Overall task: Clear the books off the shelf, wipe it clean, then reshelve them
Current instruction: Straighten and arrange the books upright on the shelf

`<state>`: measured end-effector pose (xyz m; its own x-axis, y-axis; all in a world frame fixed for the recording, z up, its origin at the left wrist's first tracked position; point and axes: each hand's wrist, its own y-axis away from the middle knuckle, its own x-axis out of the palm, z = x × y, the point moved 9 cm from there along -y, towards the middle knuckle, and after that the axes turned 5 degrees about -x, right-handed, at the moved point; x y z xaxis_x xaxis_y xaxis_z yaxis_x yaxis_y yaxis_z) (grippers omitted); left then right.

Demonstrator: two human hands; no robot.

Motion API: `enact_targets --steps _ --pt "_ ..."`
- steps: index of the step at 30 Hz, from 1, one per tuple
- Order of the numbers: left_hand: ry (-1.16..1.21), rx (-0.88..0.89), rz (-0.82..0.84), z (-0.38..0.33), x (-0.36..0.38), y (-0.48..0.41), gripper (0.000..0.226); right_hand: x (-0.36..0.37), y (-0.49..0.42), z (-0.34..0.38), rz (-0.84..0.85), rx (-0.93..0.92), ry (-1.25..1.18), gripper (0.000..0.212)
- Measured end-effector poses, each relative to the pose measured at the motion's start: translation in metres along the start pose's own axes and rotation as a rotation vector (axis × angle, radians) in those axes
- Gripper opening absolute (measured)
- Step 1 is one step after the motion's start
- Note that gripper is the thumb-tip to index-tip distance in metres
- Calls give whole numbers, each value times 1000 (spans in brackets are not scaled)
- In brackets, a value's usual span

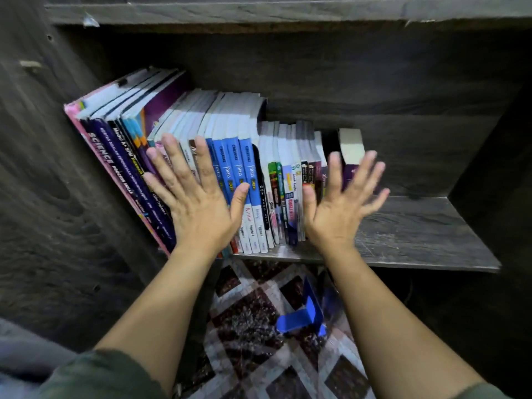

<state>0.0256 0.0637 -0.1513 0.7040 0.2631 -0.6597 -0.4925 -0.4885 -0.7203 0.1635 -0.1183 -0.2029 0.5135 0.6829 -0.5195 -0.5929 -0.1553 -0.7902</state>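
Head view showed both hands open, with nothing held in them. The left hand point(198, 203) had its fingers straight and spread wide, and the palm lay flat on the spines of the books point(273, 180). The right hand point(339, 208) was also spread, but it was blurred, so I cannot tell if it touched the spines or was only just in front of them. The books stood in one row on the shelf board point(417, 231), filling its left part and leaning a little to the left. A large pink science book point(109, 168) was at the far left against the side panel point(43, 168). Three blue books point(239, 165) with glossy spines stood in the middle, between the two hands. Smaller paperbacks followed to the right, and a thick book point(351, 148) with pale page edges closed the row, partly behind the right fingers. The right part of the board was bare, dark grey with a wood grain and fine pale scratches. The back wall, the side panel and the upper board point(259, 12) had the same dull grey wood pattern. Below the shelf, the floor point(247, 326) had a diamond pattern in dark red and white. On it lay a blue bent piece point(305, 315), shaped like a bookend. A green sleeve point(95, 372) was at the bottom left corner.
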Motion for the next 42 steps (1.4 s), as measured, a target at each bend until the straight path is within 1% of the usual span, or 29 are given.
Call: enact_targets --steps 1,2,3,4,6,8,10,12,14,16,18,20,23,25,29,31,32,33,35,36,37,38,40,42 --pt "-3 17 -4 -7 -1 -1 92 -5 -1 -17 -14 131 -121 71" --pt "-12 52 -3 -15 -2 -2 91 -2 -4 -34 28 254 -282 71" --pt "-21 90 3 -24 -1 -3 92 9 -4 -46 107 352 -433 72" --pt "-26 115 11 -31 0 -4 93 18 -4 -53 202 412 -526 72" --pt "-19 104 26 -37 4 -6 96 31 -4 -57 348 407 -580 66" --pt "-14 65 38 -39 6 -6 98 40 -2 -57 407 383 -663 58" --pt "-28 44 42 -41 7 -5 99 47 2 -57 442 363 -724 56" --pt "-45 18 29 -42 5 -5 99 51 7 -54 491 331 -729 65" --pt "-57 29 3 -51 3 -2 101 51 13 -50 525 293 -718 83" --pt "-54 153 14 -74 7 3 106 48 15 -49 541 257 -685 102" --pt "-108 278 71 -98 21 9 110 46 12 -53 540 247 -614 113" --pt "-207 312 125 -109 36 12 111 45 9 -57 524 270 -579 115" --pt "-246 266 172 -108 50 8 102 44 9 -55 509 287 -590 115" --pt "-260 232 169 -107 49 7 99 44 11 -57 515 281 -561 119" --pt "-265 210 137 -109 49 8 98 49 27 -68 622 290 -440 124" --pt "-264 218 133 -110 48 8 97 47 42 -75 691 298 -364 117" --pt "-266 229 137 -110 47 9 96 41 49 -76 707 294 -301 107" --pt "-265 244 148 -110 47 10 95 32 57 -76 687 283 -221 92" --pt "-257 285 173 -111 49 14 92 7 74 -71 514 203 -58 52" --pt "-256 310 178 -111 50 16 91 -2 87 -65 431 135 7 36" --pt "-265 334 174 -110 50 17 91 -6 104 -59 396 64 52 27" --pt "-282 354 162 -109 50 19 90 -2 123 -56 402 9 85 27" --pt "-308 381 133 -105 50 20 88 18 160 -55 500 -73 119 37" --pt "-305 402 122 -103 51 21 87 37 188 -57 572 -142 142 39"
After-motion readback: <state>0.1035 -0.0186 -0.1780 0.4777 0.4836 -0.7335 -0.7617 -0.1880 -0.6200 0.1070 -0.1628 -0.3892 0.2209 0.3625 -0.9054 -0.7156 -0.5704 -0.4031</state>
